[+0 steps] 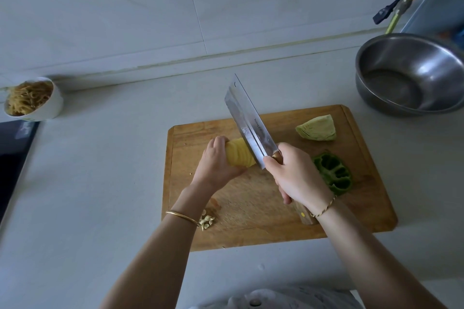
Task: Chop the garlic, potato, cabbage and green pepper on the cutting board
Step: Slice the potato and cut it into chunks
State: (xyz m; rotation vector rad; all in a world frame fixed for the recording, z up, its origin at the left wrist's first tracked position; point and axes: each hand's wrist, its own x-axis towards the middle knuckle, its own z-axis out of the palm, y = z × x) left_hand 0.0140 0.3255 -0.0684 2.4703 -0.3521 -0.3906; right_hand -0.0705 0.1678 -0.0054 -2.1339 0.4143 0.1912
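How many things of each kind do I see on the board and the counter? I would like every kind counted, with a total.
potato: 1
cabbage: 1
pepper: 1
garlic pile: 1
knife: 1
bowls: 2 (steel bowl, white bowl)
Total: 7

My board [251, 208] is matt wood, scored. The knife [251, 130] has a glossy steel blade and a wooden handle. The potato [238, 155] looks moist and smooth. Far right, the bowl [411, 57] is brushed metal. The counter [100, 183] is smooth, matt.
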